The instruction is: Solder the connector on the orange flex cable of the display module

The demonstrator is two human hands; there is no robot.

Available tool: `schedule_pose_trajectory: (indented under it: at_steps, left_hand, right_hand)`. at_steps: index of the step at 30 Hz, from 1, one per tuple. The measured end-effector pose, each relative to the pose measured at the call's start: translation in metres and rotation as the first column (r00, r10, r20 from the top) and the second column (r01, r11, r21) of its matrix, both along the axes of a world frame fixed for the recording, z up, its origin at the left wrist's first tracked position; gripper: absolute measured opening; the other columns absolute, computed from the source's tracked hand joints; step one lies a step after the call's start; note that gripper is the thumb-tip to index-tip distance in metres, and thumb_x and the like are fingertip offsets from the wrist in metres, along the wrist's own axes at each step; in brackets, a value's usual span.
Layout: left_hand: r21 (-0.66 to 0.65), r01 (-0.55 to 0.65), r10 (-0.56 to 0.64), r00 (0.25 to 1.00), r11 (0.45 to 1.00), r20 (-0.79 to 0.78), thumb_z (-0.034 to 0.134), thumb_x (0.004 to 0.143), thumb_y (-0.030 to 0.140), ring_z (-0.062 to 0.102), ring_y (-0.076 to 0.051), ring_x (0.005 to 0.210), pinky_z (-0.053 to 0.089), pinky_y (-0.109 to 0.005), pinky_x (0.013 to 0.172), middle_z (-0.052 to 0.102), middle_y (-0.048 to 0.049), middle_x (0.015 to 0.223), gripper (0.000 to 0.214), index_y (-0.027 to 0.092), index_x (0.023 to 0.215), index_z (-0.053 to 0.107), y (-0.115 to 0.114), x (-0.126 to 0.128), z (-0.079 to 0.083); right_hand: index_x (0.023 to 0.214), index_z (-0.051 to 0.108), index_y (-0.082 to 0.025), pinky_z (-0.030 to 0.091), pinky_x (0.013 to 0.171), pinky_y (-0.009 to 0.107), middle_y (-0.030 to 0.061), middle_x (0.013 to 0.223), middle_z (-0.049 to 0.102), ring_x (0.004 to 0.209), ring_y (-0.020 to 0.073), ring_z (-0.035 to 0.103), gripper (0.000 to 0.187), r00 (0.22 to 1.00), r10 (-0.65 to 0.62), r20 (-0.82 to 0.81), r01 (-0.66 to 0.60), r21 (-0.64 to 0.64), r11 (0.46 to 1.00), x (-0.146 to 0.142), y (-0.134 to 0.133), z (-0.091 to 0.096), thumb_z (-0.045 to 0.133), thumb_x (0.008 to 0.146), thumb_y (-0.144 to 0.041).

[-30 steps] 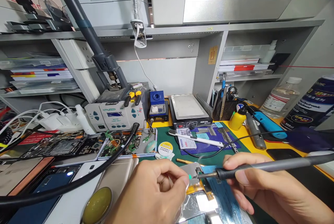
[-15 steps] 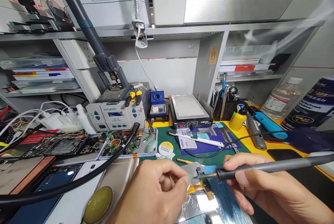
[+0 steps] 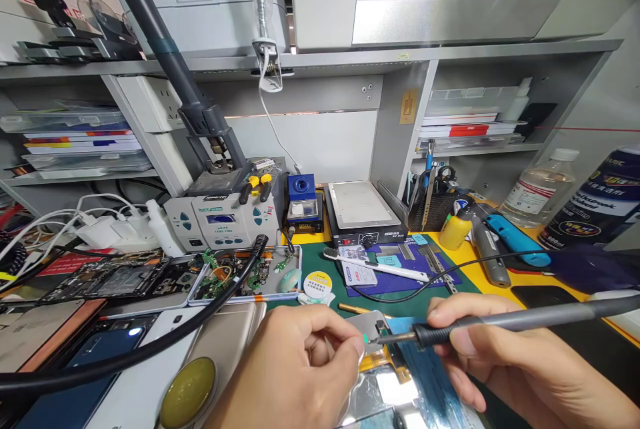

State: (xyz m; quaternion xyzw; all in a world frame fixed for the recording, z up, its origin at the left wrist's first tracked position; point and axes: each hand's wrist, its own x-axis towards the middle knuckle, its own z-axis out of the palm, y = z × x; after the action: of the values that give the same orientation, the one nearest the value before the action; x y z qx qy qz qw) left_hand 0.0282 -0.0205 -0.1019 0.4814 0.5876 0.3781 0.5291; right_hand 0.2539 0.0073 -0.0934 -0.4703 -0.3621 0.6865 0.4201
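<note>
My right hand [image 3: 500, 342] grips a soldering iron [image 3: 525, 316] like a pen. Its metal tip points left and meets, or nearly meets, a tiny green piece [image 3: 366, 338] at the fingertips of my left hand [image 3: 315, 362]. That hand is closed in a pinch; what lies between its thumb and finger is mostly hidden. Under both hands is a phone screen part [image 3: 367, 402] with silver foil, a blue film [image 3: 427, 369] and an orange flex cable [image 3: 375, 360]. The left hand covers part of it.
A tray of circuit boards [image 3: 295, 259], a hot-air station [image 3: 227, 222] and a heating plate [image 3: 365, 202] stand behind. A black hose [image 3: 200, 342] crosses phones at left. A toothbrush [image 3: 380, 266] lies ahead; a clear bottle [image 3: 540, 189] and spray can [image 3: 595, 202] stand right.
Wisps of smoke at the upper right have mostly thinned away. Both hands and the soldering iron are almost where they were.
</note>
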Motion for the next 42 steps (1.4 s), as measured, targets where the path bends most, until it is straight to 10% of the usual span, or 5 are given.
schedule_pose_trajectory:
  at_steps: [24, 32, 42]
  left_hand:
    - [-0.06, 0.114, -0.113, 0.994, 0.992, 0.008, 0.069, 0.083, 0.057, 0.067, -0.021, 0.077, 0.053, -0.029, 0.06, 0.075, -0.0076, 0.085, 0.038, 0.021, 0.092, 0.072, 0.004, -0.016, 0.008]
    - [0.21, -0.008, 0.083, 0.932, 0.978, -0.352, 0.065, 0.092, 0.042, 0.067, -0.021, 0.089, 0.051, -0.036, 0.088, 0.074, -0.0063, 0.097, 0.028, 0.018, 0.099, 0.077, 0.027, -0.057, 0.017]
    - [0.101, -0.026, 0.077, 0.839, 0.994, -0.538, 0.07, 0.097, 0.036, 0.071, -0.023, 0.105, 0.057, -0.046, 0.097, 0.073, -0.0052, 0.112, 0.022, 0.015, 0.106, 0.071, 0.046, -0.09, 0.022]
  right_hand:
    - [0.077, 0.085, -0.018, 0.043, 0.054, 0.026, 0.0013, 0.061, 0.073, 0.048, 0.0135, 0.06, 0.022, 0.999, 0.017, -0.052, -0.017, 0.003, 1.0, 0.006, 0.002, -0.006, 0.093, 0.062, -0.031]
    - [0.083, 0.086, -0.018, 0.044, 0.056, 0.027, 0.0038, 0.064, 0.076, 0.051, 0.0148, 0.06, 0.016, 0.991, 0.056, -0.12, -0.054, 0.017, 0.998, 0.014, 0.011, -0.014, 0.085, 0.071, -0.028]
    - [0.077, 0.086, -0.018, 0.049, 0.052, 0.027, 0.0041, 0.062, 0.073, 0.051, 0.0165, 0.058, 0.011, 0.997, -0.026, -0.078, 0.033, 0.087, 0.996, 0.007, 0.004, 0.006, 0.085, 0.068, -0.025]
